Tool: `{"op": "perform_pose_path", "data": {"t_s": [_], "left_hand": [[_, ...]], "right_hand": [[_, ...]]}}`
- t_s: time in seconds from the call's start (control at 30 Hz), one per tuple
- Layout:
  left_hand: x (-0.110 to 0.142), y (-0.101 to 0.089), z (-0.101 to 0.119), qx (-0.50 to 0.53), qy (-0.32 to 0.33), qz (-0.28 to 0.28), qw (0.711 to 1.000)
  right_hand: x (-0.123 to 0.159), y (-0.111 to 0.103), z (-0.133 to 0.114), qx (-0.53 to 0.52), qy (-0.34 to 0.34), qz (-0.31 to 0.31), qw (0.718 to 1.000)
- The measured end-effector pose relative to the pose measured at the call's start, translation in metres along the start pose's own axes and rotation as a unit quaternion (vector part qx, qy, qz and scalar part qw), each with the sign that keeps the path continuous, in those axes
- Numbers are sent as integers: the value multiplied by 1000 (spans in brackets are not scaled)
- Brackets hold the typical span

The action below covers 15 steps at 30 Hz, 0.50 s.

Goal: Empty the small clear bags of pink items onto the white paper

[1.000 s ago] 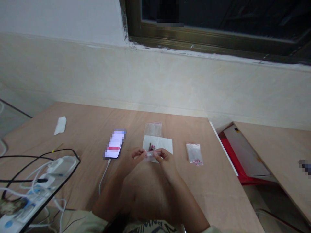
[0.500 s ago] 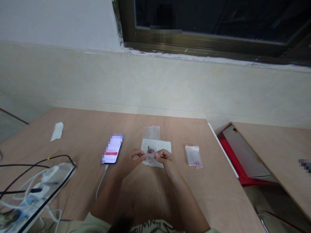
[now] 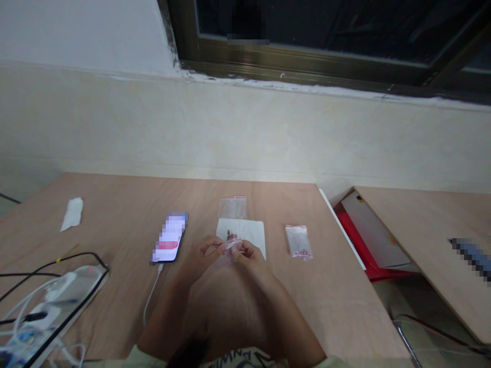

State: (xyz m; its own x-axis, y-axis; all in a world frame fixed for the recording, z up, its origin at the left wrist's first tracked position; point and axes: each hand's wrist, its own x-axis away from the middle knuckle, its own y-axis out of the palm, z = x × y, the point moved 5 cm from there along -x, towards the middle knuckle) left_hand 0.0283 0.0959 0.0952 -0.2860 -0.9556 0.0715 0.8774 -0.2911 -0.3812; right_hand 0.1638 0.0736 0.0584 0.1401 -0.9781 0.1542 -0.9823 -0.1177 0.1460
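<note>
Head view: a person's left hand (image 3: 203,253) and right hand (image 3: 247,254) are gripping a small clear zip bag (image 3: 231,244) between their fingers, holding it just above a white paper sheet (image 3: 247,234) on the wooden surface (image 3: 115,214).

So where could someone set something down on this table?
Bare table lies right of the bag, and between the tissue and phone. Crowded: power strip and cables at left, and the paper under the left hand and right hand.

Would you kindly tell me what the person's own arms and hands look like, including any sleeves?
The left hand and right hand are bare, with no gloves or watch. The forearms are bare too, leading to short pale khaki sleeves on a top with dark lettering.
</note>
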Motion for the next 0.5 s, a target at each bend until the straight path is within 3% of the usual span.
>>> {"op": "perform_pose_path", "data": {"t_s": [0.07, 0.13, 0.23, 0.33, 0.4, 0.5], "left_hand": [[2, 0, -3, 19, -18, 5, 1000], [5, 0, -9, 24, -28, 15, 999], [12, -3, -17, 11, -46, 41, 998], [20, -6, -26, -4, -102, 50, 994], [25, -6, -32, -21, -128, 50, 990], [30, -6, -38, -57, -129, 57, 988]], "right_hand": [[8, -1, 8, 19, 8, -7, 1000], [16, -14, 13, 29, 12, 28, 999], [28, -61, 6, 61, -15, 179, 982], [38, -123, -10, 147, -49, 342, 927], [41, -156, -15, 212, -42, 409, 886], [44, -184, -17, 344, -19, 475, 810]]}}
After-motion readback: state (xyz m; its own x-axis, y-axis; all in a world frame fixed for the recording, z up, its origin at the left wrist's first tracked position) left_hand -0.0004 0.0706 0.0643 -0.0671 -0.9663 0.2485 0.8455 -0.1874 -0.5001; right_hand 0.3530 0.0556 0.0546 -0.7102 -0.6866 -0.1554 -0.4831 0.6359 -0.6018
